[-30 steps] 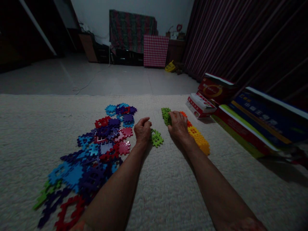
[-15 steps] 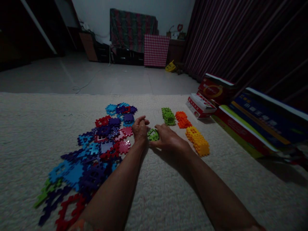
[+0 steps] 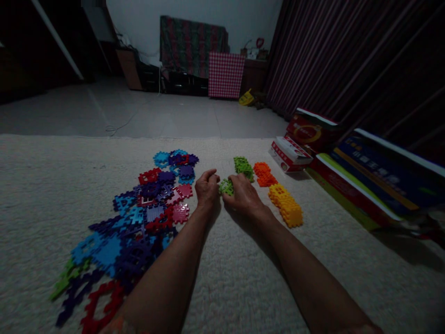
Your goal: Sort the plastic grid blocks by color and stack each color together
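My right hand is closed around a few light green interlocking plastic tiles, gripped by thumb and fingers just above the mat. Close by on the left, my left hand has its fingers loosely bent and apart. Whether it touches the tiles' left edge I cannot tell. Just past my right hand lies a row of green tiles. Beside it are orange tiles and a row of yellow tiles. A large loose pile of blue, purple, red and pink tiles spreads to the left of my left arm.
A pale textured mat covers the ground here. At the right stand a red and white box, a dark red box and a large blue box. Farther off are tiled floor and a purple curtain.
My right hand has shifted slightly away from me and tilted the green tiles, which now show their edges. My left hand has moved a little to the right, its fingers more bent.
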Demonstrator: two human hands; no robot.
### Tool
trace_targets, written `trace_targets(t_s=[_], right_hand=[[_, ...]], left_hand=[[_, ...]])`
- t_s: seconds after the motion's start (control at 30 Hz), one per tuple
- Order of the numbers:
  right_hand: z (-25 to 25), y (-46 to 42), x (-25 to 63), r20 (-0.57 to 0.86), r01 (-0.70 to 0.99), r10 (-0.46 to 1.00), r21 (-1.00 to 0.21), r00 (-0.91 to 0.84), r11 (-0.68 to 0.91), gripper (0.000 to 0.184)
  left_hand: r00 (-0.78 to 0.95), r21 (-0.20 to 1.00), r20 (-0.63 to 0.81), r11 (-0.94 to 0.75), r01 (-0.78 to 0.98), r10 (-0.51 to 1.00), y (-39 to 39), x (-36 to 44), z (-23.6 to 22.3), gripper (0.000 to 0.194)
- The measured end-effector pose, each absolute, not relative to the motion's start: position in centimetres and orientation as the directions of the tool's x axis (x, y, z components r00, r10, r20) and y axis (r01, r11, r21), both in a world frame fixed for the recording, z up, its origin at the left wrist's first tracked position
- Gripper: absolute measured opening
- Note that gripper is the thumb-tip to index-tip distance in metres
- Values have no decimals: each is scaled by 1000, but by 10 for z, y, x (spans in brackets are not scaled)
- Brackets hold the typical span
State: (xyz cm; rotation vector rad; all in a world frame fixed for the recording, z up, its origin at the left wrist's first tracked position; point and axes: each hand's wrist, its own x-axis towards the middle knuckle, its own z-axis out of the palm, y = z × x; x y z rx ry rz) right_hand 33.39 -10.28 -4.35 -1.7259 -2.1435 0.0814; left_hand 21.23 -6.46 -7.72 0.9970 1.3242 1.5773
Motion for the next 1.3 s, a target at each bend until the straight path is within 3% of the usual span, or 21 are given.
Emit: trace_targets(t_s=[0.23, 0.43, 0.6, 0.93, 1.17, 1.3], right_hand=[[-50, -92, 340, 465, 830, 855, -364, -230, 422, 43], [-53, -91, 342, 513, 830, 845, -397, -153, 391, 50], [-49, -82, 365, 550, 881, 831, -348, -86, 321, 57], [-48, -83, 378, 478, 919, 868, -267, -135, 290, 51], [-54, -86, 378, 412, 817, 897, -453, -163, 356, 45], [-51, -87, 381, 437, 787, 880, -471, -184, 398, 38]], left_hand=[[-224, 975, 194, -163, 150, 955, -71, 213, -72, 28], [-359, 984, 169, -138, 111, 918, -70, 214, -69, 35], [-402, 991, 128, -131, 21, 906, -65, 215, -75, 31], [-367, 991, 128, -128, 27, 921, -63, 215, -80, 37], [-377, 993, 117, -115, 27, 919, -62, 215, -82, 36], [-387, 992, 121, -127, 10, 914, -62, 215, -81, 35]])
